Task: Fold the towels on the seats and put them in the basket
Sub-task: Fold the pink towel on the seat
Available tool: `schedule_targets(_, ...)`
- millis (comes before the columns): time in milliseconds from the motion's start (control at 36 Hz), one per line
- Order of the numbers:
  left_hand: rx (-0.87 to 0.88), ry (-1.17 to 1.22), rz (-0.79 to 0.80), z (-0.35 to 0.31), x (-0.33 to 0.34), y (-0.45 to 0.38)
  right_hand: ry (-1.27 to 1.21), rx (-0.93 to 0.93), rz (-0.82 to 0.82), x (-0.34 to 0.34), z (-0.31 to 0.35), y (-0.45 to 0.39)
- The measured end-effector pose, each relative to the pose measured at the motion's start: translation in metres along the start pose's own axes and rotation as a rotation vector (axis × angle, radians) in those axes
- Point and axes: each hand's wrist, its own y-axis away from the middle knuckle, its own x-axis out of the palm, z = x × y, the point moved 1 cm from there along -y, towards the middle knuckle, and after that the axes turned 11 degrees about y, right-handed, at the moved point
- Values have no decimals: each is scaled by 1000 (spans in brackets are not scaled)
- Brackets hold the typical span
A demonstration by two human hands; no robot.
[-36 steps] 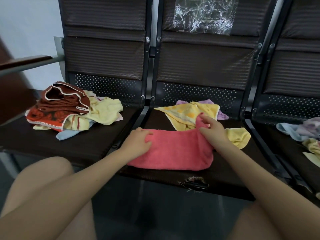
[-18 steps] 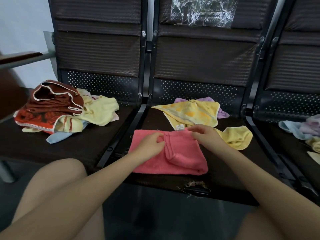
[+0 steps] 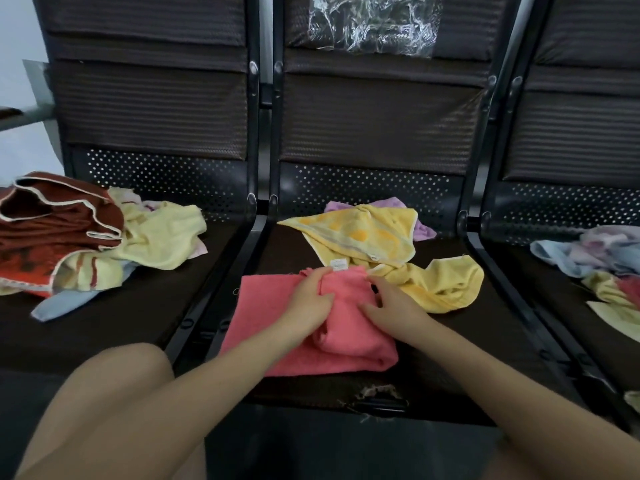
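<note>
A pink towel [image 3: 263, 306] lies on the middle seat [image 3: 450, 341], its right part folded over onto itself, with a white label at the far edge. My left hand [image 3: 308, 299] rests on the fold with fingers stretched toward the label. Beside it, my right hand [image 3: 391, 303] presses flat on the folded layer, fingers spread. Behind the pink towel lie a crumpled yellow towel [image 3: 367, 237], a paler yellow one [image 3: 443, 282] and a purple one [image 3: 422, 230]. No basket is in view.
The left seat carries a heap with a maroon towel [image 3: 59, 223], a pale yellow towel [image 3: 162, 237] and a blue corner [image 3: 59, 306]. More towels [image 3: 588, 254] lie on the right seat. Clear plastic [image 3: 370, 26] hangs on the middle backrest. My knees are below.
The pink towel's right end was lifted by my right hand and laid over toward the left. Both hands have come together on the fold.
</note>
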Motion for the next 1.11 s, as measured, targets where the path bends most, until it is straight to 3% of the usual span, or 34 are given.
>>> schedule_targets(111, -18, -25, -60, 1, -16, 2, 68, -38, -59, 7, 9, 2)
schedule_targets(306, 39, -375, 23, 5, -23, 15, 157, -49, -51, 13, 14, 4)
schedule_targets(611, -36, -318, 127, 7, -19, 47, -233, 19, 127, 2, 24, 9)
schedule_targets(833, -64, -374, 95, -3, -30, 44, -462, 50, 71, -11, 20, 10)
schedule_targets(972, -55, -313, -11, -8, -46, 43, -413, 28, -44, -46, 18, 9)
schedule_targets(1111, -81, -188, -9, -1, -53, 45, -277, 19, -7, -63, 10, 16)
